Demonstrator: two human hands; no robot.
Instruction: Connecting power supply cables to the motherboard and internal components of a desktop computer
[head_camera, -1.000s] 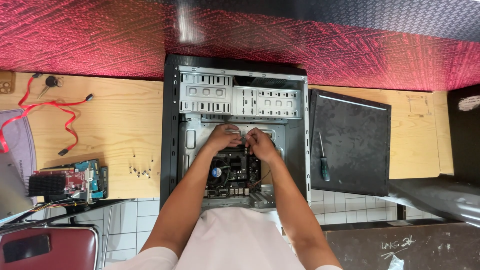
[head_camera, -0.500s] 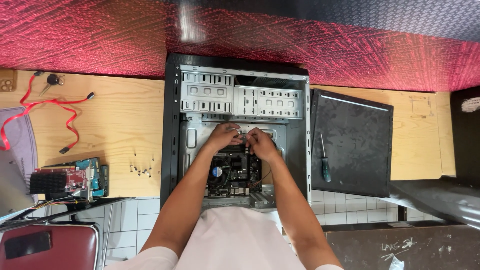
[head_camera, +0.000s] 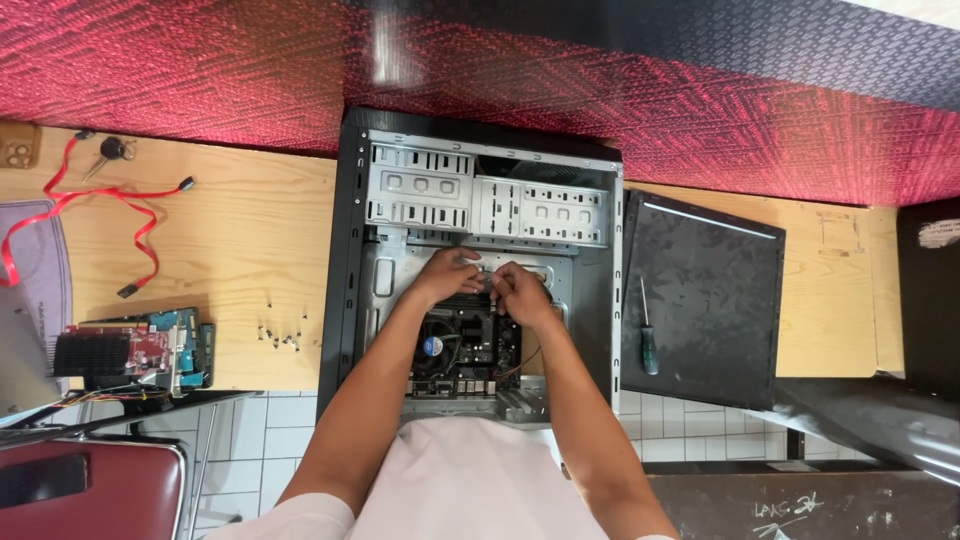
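Two hands work inside the open computer case (head_camera: 350, 250) lying flat on the wooden table (head_camera: 240, 240): left hand (head_camera: 447, 275) and right hand (head_camera: 520, 293) meet fingertip to fingertip just above the motherboard (head_camera: 470, 345), pinching something too small to identify, so can't tell what they grip. Right of the case: black side panel (head_camera: 700, 300) with a screwdriver (head_camera: 647, 335) on its near edge; left of the case: graphics card (head_camera: 135, 348), red cable (head_camera: 100, 215), loose screws (head_camera: 280, 335).
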